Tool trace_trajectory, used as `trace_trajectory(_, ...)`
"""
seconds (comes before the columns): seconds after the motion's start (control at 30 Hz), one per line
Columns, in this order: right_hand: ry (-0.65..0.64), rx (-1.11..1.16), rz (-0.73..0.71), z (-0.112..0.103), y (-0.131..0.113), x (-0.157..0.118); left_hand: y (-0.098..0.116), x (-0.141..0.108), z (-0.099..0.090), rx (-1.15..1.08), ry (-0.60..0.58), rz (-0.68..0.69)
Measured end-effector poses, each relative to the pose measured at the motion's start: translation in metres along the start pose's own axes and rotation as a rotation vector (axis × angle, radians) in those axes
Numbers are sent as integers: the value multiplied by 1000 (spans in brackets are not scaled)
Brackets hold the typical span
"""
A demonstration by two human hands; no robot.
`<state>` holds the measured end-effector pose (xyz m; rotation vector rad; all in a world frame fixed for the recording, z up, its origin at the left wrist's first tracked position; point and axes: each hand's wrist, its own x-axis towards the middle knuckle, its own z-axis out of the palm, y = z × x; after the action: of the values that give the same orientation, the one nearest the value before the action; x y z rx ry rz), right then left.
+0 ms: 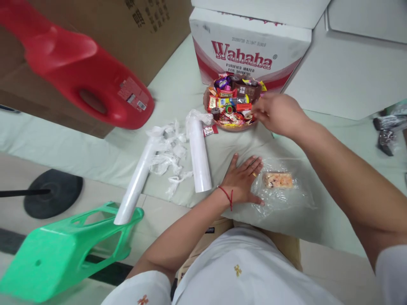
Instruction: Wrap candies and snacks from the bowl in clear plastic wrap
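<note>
My left hand [242, 181] lies flat on the pale green cloth, fingers spread, its fingertips and thumb on the edge of a thin see-through plastic sheet [280, 201]. On that sheet rests a small rectangular snack bar [278, 180], pinkish and nutty-looking. At the right rim of a round bowl [233, 127], my right hand [276, 112] has its fingers pinched together; whatever they hold is hidden. Several wrapped candies [227, 101] in red, purple, yellow and brown fill the bowl.
Two white plastic rolls [200, 161] [135, 182] and crumpled plastic film [168, 159] lie to the left. Behind the bowl stands a Wahaha water carton [248, 53]. A red jug [95, 76], a brown carton [136, 38] and a green stool [63, 250] occupy the left side.
</note>
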<state>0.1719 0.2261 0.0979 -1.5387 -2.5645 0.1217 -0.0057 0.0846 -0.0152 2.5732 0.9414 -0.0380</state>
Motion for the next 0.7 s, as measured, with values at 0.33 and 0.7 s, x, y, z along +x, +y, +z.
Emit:
trace_trajectory(0.33,-125,-189,66,13,-38,115,-1,-1,-2,-22,25,13)
trace_trajectory(0.7,-238,282,-38,-14,-16,-140,-2,2,0,-43,4,23)
